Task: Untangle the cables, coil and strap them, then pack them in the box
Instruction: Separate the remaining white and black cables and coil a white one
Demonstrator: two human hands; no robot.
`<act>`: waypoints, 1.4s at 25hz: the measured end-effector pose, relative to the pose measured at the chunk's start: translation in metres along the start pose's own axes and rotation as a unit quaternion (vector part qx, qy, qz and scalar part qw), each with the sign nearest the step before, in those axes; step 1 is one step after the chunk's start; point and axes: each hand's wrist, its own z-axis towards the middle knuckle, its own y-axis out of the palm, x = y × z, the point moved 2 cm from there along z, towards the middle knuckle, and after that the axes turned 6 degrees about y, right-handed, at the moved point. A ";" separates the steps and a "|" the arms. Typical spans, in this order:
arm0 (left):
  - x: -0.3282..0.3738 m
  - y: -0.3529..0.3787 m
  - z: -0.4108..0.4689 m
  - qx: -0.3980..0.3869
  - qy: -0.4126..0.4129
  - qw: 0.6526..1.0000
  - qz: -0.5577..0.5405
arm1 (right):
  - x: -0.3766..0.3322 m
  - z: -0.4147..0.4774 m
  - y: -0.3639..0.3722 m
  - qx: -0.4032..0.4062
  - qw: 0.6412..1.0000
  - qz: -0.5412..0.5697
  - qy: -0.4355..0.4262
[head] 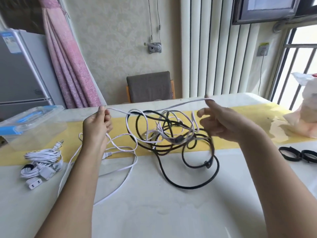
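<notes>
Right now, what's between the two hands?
In the head view, a white cable stretches from the left hand to the right hand. Below it is a tangle of white and black cable.

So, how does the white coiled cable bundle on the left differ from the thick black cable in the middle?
The white coiled cable bundle is thin and neatly gathered; the thick black cable sprawls in loose loops. The bundle lies alone; the black cable is tangled with a flat white cable. Both rest on the white table.
</notes>
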 end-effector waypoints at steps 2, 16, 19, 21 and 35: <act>0.002 -0.009 0.002 0.007 0.035 0.994 0.100 | -0.004 -0.004 -0.010 0.179 0.963 -0.175 -0.100; -0.028 -0.020 0.002 -0.202 -0.001 0.861 0.467 | -0.004 -0.003 -0.012 0.406 0.845 -0.266 -0.225; -0.030 0.002 -0.021 -0.332 -0.022 0.807 0.489 | -0.005 0.000 -0.006 0.373 0.865 -0.199 -0.270; -0.021 0.025 -0.042 -0.346 0.056 0.804 0.480 | -0.005 0.000 0.000 0.372 0.862 -0.202 -0.278; -0.040 0.078 -0.116 -0.323 0.262 0.799 0.434 | -0.002 0.000 0.006 0.371 0.876 -0.174 -0.254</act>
